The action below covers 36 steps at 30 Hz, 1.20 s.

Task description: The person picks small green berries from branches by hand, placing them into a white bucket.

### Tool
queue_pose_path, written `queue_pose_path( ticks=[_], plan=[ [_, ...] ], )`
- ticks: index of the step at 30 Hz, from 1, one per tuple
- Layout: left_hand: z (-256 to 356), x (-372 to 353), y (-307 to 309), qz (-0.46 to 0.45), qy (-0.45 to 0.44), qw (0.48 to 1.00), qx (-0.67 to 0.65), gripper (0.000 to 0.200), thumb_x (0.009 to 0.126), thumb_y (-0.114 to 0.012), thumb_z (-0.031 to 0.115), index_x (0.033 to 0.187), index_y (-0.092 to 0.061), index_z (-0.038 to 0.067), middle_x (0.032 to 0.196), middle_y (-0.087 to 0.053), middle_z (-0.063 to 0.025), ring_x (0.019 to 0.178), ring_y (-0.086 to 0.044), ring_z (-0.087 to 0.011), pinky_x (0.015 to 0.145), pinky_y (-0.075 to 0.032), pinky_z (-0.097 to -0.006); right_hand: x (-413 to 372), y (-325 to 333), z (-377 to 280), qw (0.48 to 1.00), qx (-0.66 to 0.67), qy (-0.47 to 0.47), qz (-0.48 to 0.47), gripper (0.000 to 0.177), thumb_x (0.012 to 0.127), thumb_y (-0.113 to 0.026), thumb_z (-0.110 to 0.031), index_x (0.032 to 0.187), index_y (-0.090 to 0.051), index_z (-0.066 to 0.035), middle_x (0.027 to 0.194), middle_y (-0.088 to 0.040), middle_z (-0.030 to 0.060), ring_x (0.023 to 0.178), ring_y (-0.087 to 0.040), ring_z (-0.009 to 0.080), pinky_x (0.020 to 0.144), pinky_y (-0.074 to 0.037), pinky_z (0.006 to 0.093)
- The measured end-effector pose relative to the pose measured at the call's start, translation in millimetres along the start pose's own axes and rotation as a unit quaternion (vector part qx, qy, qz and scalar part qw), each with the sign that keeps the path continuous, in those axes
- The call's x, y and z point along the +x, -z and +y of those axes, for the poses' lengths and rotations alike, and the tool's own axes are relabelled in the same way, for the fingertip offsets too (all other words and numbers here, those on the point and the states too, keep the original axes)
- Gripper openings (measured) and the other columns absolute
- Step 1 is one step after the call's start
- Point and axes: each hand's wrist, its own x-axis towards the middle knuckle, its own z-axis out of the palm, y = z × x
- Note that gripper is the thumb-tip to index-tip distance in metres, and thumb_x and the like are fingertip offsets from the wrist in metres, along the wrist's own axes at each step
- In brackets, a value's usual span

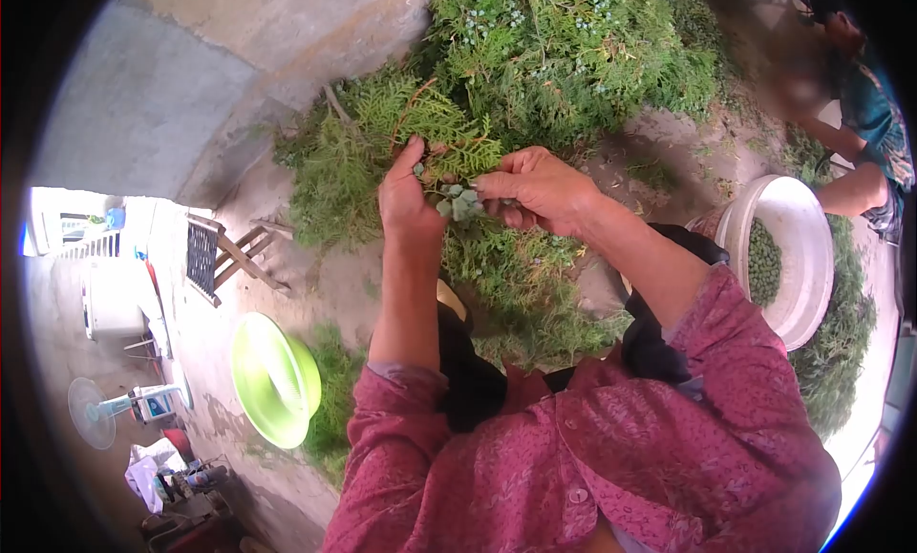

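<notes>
My left hand (409, 192) is closed around a green cypress sprig (449, 138), whose flat scaly leaves fan out above the fingers. A small cluster of pale blue-green cones (461, 203) hangs between my two hands. The fingers of my right hand (537, 188) are pinched together at the right side of that cluster, on the cones or their stem; the exact contact is hidden. Just beyond both hands lies a large pile of cut cypress branches (573, 56), dotted with similar cones.
To my right stands a white bucket (807, 257) holding many green cones (763, 265). A person (860, 123) sits at the far right. On my left are a lime-green basin (277, 381), a folding stool (229, 254) and a fan (93, 413). Loose greenery (549, 333) lies by my legs.
</notes>
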Motion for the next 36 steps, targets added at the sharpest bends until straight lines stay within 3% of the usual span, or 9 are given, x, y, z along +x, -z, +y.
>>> queue_pose_path(
  ticks=[8, 10, 14, 17, 19, 20, 23, 29, 36],
  plan=[
    [16.3, -2.9, 0.7, 0.033, -0.006, 0.999, -0.005, 0.018, 0.085, -0.053, 0.019, 0.09, -0.054, 0.002, 0.086, -0.059, -0.0124, 0.076, -0.059, -0.0232, 0.065, -0.05, -0.0358, -21.3, 13.1, -14.6, 0.98, 0.163, 0.019, -0.115, 0.013, 0.077, -0.058, -0.01, 0.084, -0.059, 0.001, 0.072, -0.059, 0.0089, 0.049, -0.051, 0.0083, 0.037, -0.035, 0.0167],
    [6.2, -4.7, -6.0, 0.084, -0.058, 0.989, 0.111, 0.018, 0.086, -0.05, 0.019, 0.092, -0.055, 0.003, 0.083, -0.06, -0.0096, 0.074, -0.057, -0.0208, 0.067, -0.047, -0.0367, -16.8, 19.2, -19.4, 0.98, 0.17, 0.046, -0.092, 0.016, 0.078, -0.056, -0.007, 0.09, -0.058, 0.001, 0.076, -0.059, 0.0087, 0.052, -0.052, 0.0076, 0.038, -0.035, 0.0162],
    [-21.2, -1.5, -12.7, 0.016, -0.031, 0.997, 0.067, 0.017, 0.082, -0.058, 0.016, 0.096, -0.055, 0.005, 0.084, -0.058, -0.0045, 0.07, -0.055, -0.0167, 0.056, -0.046, -0.0304, -12.5, 23.0, -27.3, 0.986, 0.128, 0.102, -0.044, 0.015, 0.077, -0.057, -0.005, 0.091, -0.058, 0.001, 0.075, -0.059, 0.0066, 0.053, -0.051, 0.0061, 0.037, -0.032, 0.0167],
    [-33.6, 1.7, -10.8, -0.013, -0.033, 0.99, 0.14, 0.02, 0.086, -0.051, 0.02, 0.1, -0.055, 0.005, 0.09, -0.06, -0.0045, 0.078, -0.056, -0.0159, 0.065, -0.045, -0.0285, -6.6, 20.3, -20.9, 0.988, 0.074, 0.138, 0.004, 0.01, 0.076, -0.059, -0.005, 0.084, -0.06, 0.001, 0.071, -0.059, 0.0048, 0.054, -0.052, 0.0077, 0.04, -0.036, 0.0192],
    [-39.6, 5.4, -7.9, -0.033, -0.04, 0.987, 0.151, 0.018, 0.087, -0.05, 0.019, 0.098, -0.055, 0.006, 0.09, -0.06, -0.005, 0.081, -0.057, -0.0159, 0.069, -0.045, -0.031, -4.9, 13.1, -16.7, 0.967, -0.141, 0.2, 0.07, 0.012, 0.075, -0.063, -0.01, 0.083, -0.062, 0.0, 0.069, -0.06, 0.0048, 0.051, -0.048, 0.0047, 0.042, -0.037, 0.0202],
    [-41.6, 5.9, -6.8, -0.033, -0.04, 0.987, 0.151, 0.018, 0.087, -0.05, 0.019, 0.098, -0.055, 0.006, 0.09, -0.06, -0.005, 0.081, -0.057, -0.0159, 0.069, -0.045, -0.031, -2.0, 13.6, -10.7, 0.967, -0.142, 0.2, 0.069, 0.012, 0.075, -0.063, -0.01, 0.083, -0.062, 0.0, 0.069, -0.06, 0.0048, 0.051, -0.048, 0.0047, 0.042, -0.037, 0.0202],
    [-42.4, 2.7, -5.6, -0.108, 0.055, 0.987, 0.107, 0.015, 0.089, -0.047, 0.016, 0.096, -0.055, 0.006, 0.088, -0.059, -0.0035, 0.079, -0.056, -0.0155, 0.072, -0.044, -0.0291, 10.2, 14.1, 8.9, 0.878, -0.369, 0.265, 0.152, 0.017, 0.067, -0.066, -0.01, 0.078, -0.061, 0.002, 0.064, -0.06, 0.0087, 0.057, -0.057, 0.0137, 0.053, -0.045, 0.0279],
    [-50.2, 4.5, 3.6, -0.115, 0.048, 0.986, 0.111, 0.017, 0.089, -0.047, 0.017, 0.101, -0.053, 0.007, 0.096, -0.057, -0.0031, 0.087, -0.054, -0.0149, 0.073, -0.044, -0.0299, 16.9, 11.2, 15.9, 0.786, -0.49, 0.319, 0.201, 0.021, 0.064, -0.062, -0.014, 0.077, -0.06, 0.002, 0.067, -0.058, 0.0175, 0.058, -0.058, 0.0275, 0.057, -0.046, 0.0337],
    [-39.9, -12.8, -4.7, -0.073, 0.054, 0.988, 0.124, 0.02, 0.088, -0.049, 0.014, 0.105, -0.05, 0.005, 0.1, -0.055, -0.0051, 0.088, -0.053, -0.0164, 0.073, -0.044, -0.0339, 10.2, 5.6, 6.6, 0.831, -0.474, 0.228, 0.183, 0.018, 0.067, -0.057, -0.016, 0.075, -0.06, 0.001, 0.069, -0.059, 0.0178, 0.068, -0.058, 0.0331, 0.064, -0.046, 0.0386]
  ],
)
